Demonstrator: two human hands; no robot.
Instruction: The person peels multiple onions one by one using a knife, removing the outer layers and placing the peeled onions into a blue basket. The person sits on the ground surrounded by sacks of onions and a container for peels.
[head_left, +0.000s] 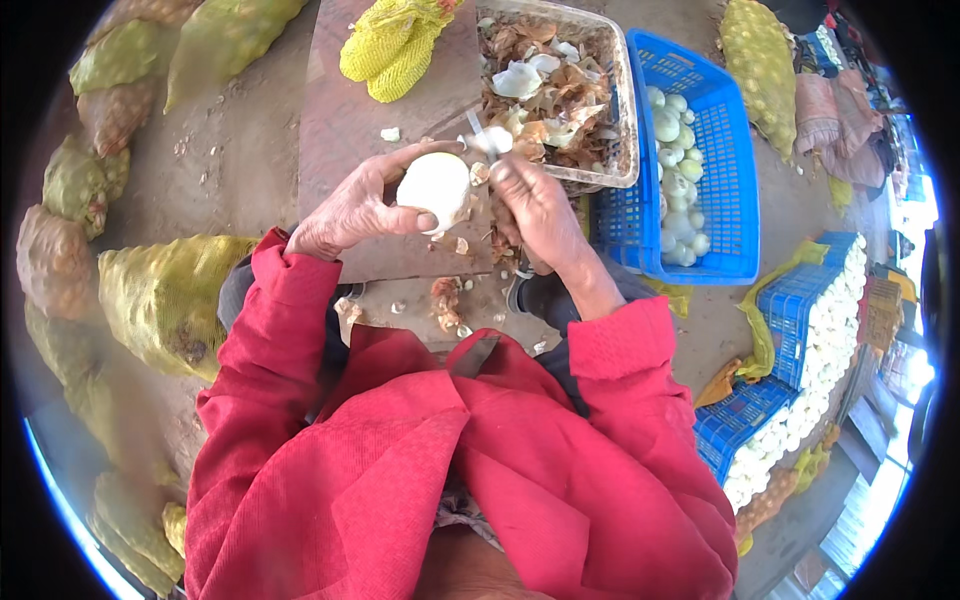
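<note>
My left hand (360, 199) holds a peeled white onion (435, 191) between thumb and fingers, over a flat reddish board (390, 255). To its right, my right hand (536, 206) is closed around a small knife (480, 129) whose blade points up and away from me; the handle is mostly hidden by the fingers. A pale piece of onion or skin (496, 140) is at the blade, blurred. Small skin scraps lie on the board below the onion. Yellow mesh netting (394, 49) rests at the board's far end.
A grimy white tub (630, 112) of onion skins stands beyond my right hand. Beside it, a blue plastic crate (739, 165) holds peeled onions. More full blue crates (787, 337) stand at the right. Mesh sacks of onions (169, 300) line the left, and another sack (757, 75) lies far right.
</note>
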